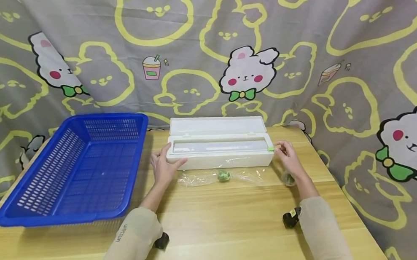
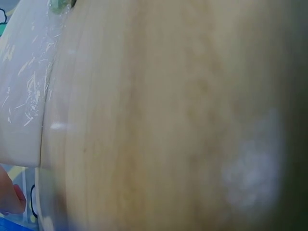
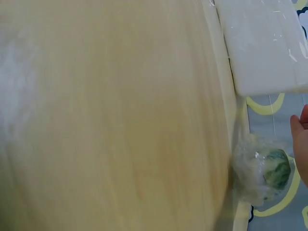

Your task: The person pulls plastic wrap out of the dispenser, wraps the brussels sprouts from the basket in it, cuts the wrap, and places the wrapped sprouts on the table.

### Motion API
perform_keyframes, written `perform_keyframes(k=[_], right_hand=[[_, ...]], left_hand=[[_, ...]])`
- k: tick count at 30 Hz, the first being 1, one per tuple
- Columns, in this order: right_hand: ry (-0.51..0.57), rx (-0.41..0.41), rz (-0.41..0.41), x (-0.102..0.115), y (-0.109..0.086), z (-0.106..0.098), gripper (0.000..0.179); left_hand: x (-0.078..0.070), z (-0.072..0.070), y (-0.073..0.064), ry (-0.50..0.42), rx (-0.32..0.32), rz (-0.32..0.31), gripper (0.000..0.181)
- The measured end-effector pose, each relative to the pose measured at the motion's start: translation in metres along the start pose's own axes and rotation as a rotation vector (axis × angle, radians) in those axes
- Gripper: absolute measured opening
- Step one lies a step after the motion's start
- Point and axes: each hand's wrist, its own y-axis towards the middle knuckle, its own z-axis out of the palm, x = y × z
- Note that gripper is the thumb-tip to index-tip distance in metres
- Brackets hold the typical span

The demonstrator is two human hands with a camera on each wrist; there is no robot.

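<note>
A white cling film dispenser (image 1: 221,160) lies lengthwise on the table, its lid (image 1: 217,125) raised at the back. My left hand (image 1: 163,166) grips its left end, thumb along the front. At the right end, the thumb and fingertips of my right hand (image 1: 289,157) pinch at the small green slide cutter (image 1: 270,148). Clear cling film (image 1: 198,178) hangs over the dispenser's front onto the table, with a green vegetable piece (image 1: 223,176) on it. Beside my right wrist sits a film-wrapped green vegetable (image 3: 276,168), partly hidden by the wrist in the head view.
A large blue plastic basket (image 1: 76,217) stands on the left of the wooden table (image 1: 221,247). A grey patterned curtain (image 1: 183,31) hangs behind the table and along its right side.
</note>
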Motion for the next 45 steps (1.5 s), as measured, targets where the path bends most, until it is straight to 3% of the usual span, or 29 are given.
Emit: perform_keyframes(k=[7,13,19,26,29,35,40,45], right_hand=[[0.068,-0.02,-0.024,-0.001,-0.001,-0.005,0.029],[0.09,-0.013,-0.078,0.02,-0.012,-0.005,0.029],[0.064,0.014,-0.094,0.027,-0.02,-0.006,0.031],[0.057,0.043,-0.065,0.005,-0.015,-0.009,0.035],[0.043,0.056,-0.062,0.014,-0.019,-0.007,0.037],[-0.063,0.083,-0.083,0.013,-0.019,-0.006,0.043],[-0.239,0.103,-0.167,0.007,-0.015,0.0,0.044],[-0.417,0.043,-0.298,0.01,-0.012,0.007,0.038]], left_hand=[[-0.003,-0.001,-0.001,-0.022,0.009,-0.018,0.079],[-0.004,-0.002,0.0,-0.065,0.046,-0.046,0.081],[-0.005,-0.002,0.0,-0.138,0.081,-0.077,0.083],[-0.006,-0.004,0.0,-0.192,0.13,-0.107,0.086],[-0.006,-0.006,0.0,-0.212,0.155,-0.114,0.088],[-0.007,-0.011,0.0,-0.222,0.206,-0.119,0.09],[-0.006,-0.009,-0.002,-0.206,0.12,-0.049,0.093],[-0.008,-0.005,-0.005,-0.149,-0.009,0.105,0.081]])
